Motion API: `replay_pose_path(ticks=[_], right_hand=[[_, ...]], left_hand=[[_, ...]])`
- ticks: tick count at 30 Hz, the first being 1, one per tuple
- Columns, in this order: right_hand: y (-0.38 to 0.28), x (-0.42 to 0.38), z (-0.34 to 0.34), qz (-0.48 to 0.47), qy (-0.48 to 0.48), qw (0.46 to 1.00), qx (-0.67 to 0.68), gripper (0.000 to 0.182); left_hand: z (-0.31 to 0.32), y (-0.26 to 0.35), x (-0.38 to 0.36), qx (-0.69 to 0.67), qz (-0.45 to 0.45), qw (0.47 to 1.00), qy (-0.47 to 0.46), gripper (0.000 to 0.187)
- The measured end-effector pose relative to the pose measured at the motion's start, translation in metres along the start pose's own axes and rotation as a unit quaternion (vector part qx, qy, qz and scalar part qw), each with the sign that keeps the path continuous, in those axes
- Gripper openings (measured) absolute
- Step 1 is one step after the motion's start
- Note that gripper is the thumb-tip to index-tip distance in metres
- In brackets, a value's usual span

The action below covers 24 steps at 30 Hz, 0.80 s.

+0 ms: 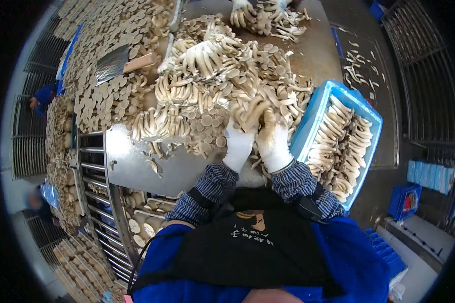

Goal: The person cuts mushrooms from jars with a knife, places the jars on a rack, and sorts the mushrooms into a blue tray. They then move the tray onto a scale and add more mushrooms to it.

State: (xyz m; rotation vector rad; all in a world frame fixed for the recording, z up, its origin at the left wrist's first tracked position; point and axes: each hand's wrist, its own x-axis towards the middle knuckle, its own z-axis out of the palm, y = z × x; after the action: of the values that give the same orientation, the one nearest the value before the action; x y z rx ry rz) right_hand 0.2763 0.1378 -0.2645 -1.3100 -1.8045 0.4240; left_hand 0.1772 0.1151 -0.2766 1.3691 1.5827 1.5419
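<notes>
Both my hands wear white knit gloves, browned toward the fingers. They work side by side at the near edge of a large pile of long-stemmed mushrooms [202,96]. My left hand [241,134] is closed around a small bunch of mushrooms [252,112]. Touching the same bunch from the right, my right hand [273,139] has its fingers curled in; their tips blend with the brownish caps and stems. To the right stands a blue crate [366,174] lined with plastic film, where mushrooms lie in neat rows, stems sideways.
A wide-bladed knife [114,64] with a wooden handle rests on capped mushrooms at left. Across the metal table [124,156], another person's gloved hands [243,14] handle mushrooms. A metal rack [98,202] stands near left. Mushroom pieces [356,65] litter the floor at right.
</notes>
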Motion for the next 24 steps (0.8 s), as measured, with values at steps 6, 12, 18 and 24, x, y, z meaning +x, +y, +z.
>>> replay_pose_path(ticks=[6,12,18,24], right_hand=[[0.027,-0.004,-0.001,0.332,0.001,0.781,0.529,0.026],[0.057,0.012,-0.016,0.391,-0.079,0.248,0.883,0.019],[0.018,0.015,-0.027,0.334,-0.111,0.577,0.737,0.030],[0.032,-0.004,-0.004,0.254,-0.201,0.777,0.540,0.036]], left_hand=[[0.000,-0.006,-0.002,-0.194,-0.225,0.950,0.095,0.043],[-0.019,-0.008,-0.011,-0.334,-0.342,0.878,-0.018,0.024],[-0.027,0.023,-0.021,-0.451,-0.308,0.832,-0.095,0.041],[-0.039,0.009,-0.028,-0.458,-0.323,0.807,-0.185,0.037]])
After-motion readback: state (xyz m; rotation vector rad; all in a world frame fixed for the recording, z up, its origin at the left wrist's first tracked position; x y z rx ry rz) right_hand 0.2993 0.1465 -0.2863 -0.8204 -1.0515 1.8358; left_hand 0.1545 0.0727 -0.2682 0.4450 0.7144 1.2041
